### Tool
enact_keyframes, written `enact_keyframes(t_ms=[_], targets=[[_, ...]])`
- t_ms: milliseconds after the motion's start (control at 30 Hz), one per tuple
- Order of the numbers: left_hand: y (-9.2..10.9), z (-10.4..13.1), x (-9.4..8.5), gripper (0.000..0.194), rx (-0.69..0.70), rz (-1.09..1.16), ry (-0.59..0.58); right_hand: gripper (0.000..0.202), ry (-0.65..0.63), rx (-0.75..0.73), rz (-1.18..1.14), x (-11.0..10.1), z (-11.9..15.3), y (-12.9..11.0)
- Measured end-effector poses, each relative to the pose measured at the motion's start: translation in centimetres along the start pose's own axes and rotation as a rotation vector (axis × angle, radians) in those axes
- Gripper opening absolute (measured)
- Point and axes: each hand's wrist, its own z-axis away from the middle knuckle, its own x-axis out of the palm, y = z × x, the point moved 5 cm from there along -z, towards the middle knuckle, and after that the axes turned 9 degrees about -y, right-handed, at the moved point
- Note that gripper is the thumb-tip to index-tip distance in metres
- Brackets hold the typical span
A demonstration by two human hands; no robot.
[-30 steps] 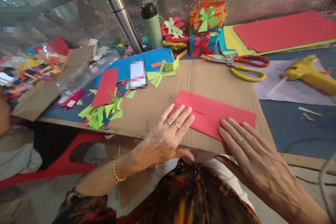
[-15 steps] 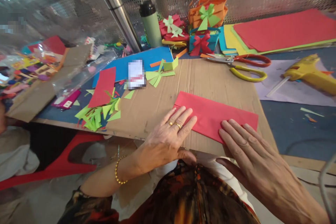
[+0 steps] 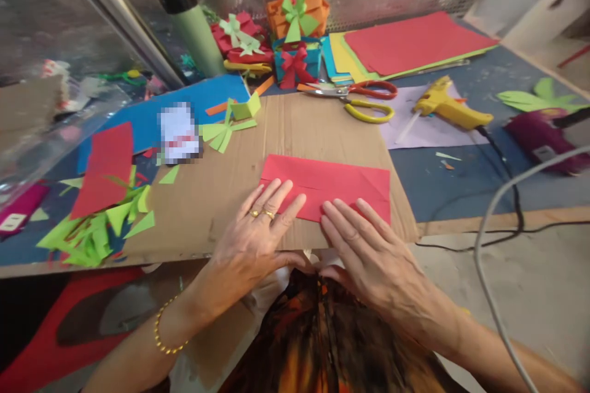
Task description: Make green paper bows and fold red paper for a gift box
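Resting hands: left hand [image 3: 253, 230] and right hand [image 3: 369, 245] apart, fingers flat on red paper [image 3: 332, 179].
Paper's place: atop the cardboard [image 3: 318, 126].
Handling: likely light, easily creased.
Hold: short ends, I'd say.

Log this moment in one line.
Left hand: on folded red paper | right hand: likewise | underneath: cardboard | beyond: scissors, glue gun

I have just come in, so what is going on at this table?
A person has the left hand and the right hand laid flat on a red paper piece, near its closer edge. It lies on a cardboard sheet. Neither hand holds a tool: the scissors lie beyond the paper, and a yellow glue gun rests farther right. Green paper scraps are heaped on the left.
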Motion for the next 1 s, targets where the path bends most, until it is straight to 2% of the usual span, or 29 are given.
enact_keyframes(t_ms=[333,700,867,1000], targets=[[-0.1,-0.4,-0.5,0.085,0.023,0.006,0.004,0.051,-0.057,0.068,-0.011,0.3,0.0,-0.4],[-0.2,-0.9,-0.5,0.082,0.004,0.018,0.005,0.048,-0.023,0.043,-0.037,0.4,0.0,-0.3],[-0.2,-2.2,-1.0,0.095,-0.010,0.008,-0.035,0.047,0.001,0.044,-0.056,0.6,0.2,-0.1],[-0.6,-3.3,-1.3,0.102,-0.017,0.061,-0.046,0.046,-0.026,0.059,-0.009,0.5,-0.1,-0.2]])
